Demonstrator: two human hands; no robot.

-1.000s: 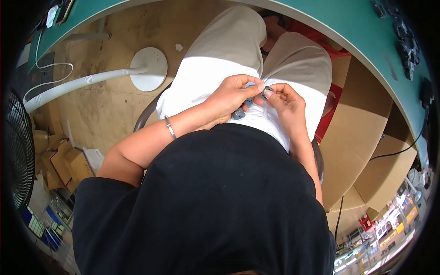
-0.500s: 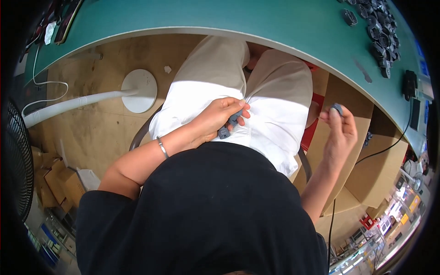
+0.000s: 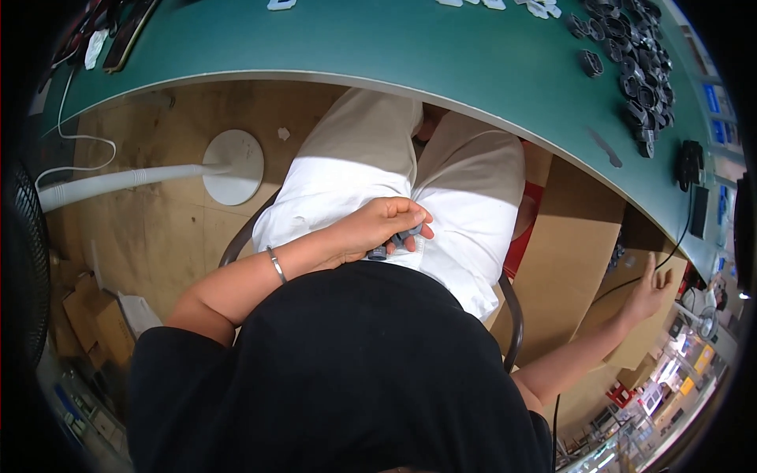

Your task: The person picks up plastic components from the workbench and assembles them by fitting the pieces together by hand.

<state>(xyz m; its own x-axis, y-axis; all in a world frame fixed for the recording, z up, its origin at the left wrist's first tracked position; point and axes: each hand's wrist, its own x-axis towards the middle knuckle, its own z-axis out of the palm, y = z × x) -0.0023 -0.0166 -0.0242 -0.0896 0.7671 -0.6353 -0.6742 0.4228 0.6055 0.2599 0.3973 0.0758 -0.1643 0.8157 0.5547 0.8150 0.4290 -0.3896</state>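
My left hand (image 3: 380, 222), with a silver bangle at the wrist, rests over my lap. Its fingers are closed on small dark grey plastic parts (image 3: 407, 235). Another grey part (image 3: 377, 254) shows below the palm, near the hem of my black shirt. Out to the right, my right hand (image 3: 650, 293) is stretched over an open cardboard box (image 3: 564, 256) beside my chair. Its fingers are apart and I see nothing in them. Several dark parts (image 3: 616, 257) show inside the box, partly in shadow.
On the green table (image 3: 355, 47) lies a heap of dark plastic parts (image 3: 648, 91), with white pieces (image 3: 542, 8) along the far side. A black device (image 3: 690, 165) with a cable sits at the table's right edge. To the left stand a white round base (image 3: 234, 168) and a black fan (image 3: 27, 268).
My right hand has moved right and down over the box, and the small grey part it held is gone from its fingers. My left hand keeps its hold. The view has shifted slightly.
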